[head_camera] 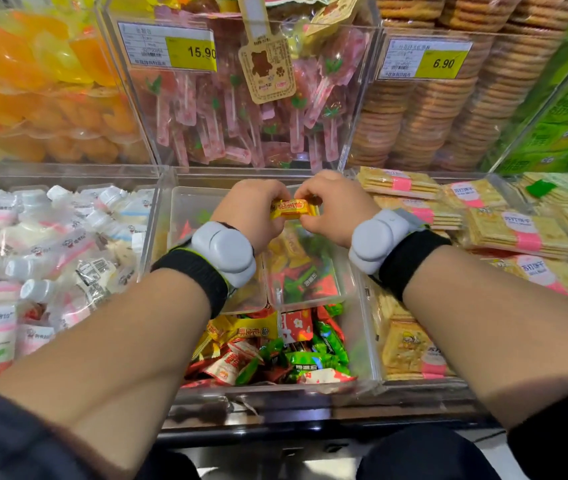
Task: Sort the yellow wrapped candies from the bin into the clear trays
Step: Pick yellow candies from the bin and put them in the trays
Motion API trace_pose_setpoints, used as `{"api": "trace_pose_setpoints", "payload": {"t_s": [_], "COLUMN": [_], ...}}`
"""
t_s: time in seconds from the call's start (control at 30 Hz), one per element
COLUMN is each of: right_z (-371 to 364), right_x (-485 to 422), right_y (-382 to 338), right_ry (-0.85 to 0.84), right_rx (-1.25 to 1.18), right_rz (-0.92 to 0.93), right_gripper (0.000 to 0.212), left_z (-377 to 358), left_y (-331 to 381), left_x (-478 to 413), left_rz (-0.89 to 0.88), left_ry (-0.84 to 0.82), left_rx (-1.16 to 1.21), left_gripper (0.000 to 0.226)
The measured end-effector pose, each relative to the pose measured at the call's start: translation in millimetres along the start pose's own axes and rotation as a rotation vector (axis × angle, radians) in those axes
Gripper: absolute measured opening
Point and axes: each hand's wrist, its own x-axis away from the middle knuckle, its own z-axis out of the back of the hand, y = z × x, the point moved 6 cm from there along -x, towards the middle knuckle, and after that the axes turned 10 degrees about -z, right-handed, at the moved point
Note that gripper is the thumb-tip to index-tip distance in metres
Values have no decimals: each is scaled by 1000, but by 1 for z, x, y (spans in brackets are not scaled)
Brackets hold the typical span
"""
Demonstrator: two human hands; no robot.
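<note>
The small yellow wrapped candy with red lettering [291, 208] is pinched between both my hands, level above the far end of the clear acrylic bin of mixed candies [362, 344]. My left hand [251, 213] has its fingers curled tight over the candy's left end. My right hand [336, 209] has fingers and thumb closed on its right end, so neither hand is spread at all. Under the candy, in the bin's far half, sit two clear plastic trays. The left tray [185, 206] is largely hidden by my wrist, and the right tray [341, 268] holds yellow, red and green pieces. The bin's near half holds a loose heap of wrapped candies [275, 348]. Left of the bin lie white capped pouches [50, 244]. Right of it are pale cracker packs with pink bands [504, 230], and behind it are pink wrapped lollipops [241, 116].
</note>
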Motion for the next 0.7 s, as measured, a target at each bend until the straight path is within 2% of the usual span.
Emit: {"api": "trace_pose_setpoints", "payload": {"t_s": [0.1,0.23,0.4,0.6,0.7], "right_z": [-8,-14,-19,-21,-24], "right_x": [-3,-5,-7,-8,-8], "right_y": [2,6,7,5,4], "right_ry": [63,108,135,168,161], "right_rx": [141,194,263,327,363], "right_rz": [37,69,81,97,109], "right_gripper": [26,27,26,24,16], "left_z": [-7,-18,-24,-29,-29], "left_y": [-6,-16,-24,-30,-29], "left_x": [0,5,12,13,15], "left_rz": [2,27,63,96,83], "left_ry": [26,62,150,160,186], "left_rx": [-81,-99,-54,-15,-3], "left_gripper": [30,31,18,13,5]}}
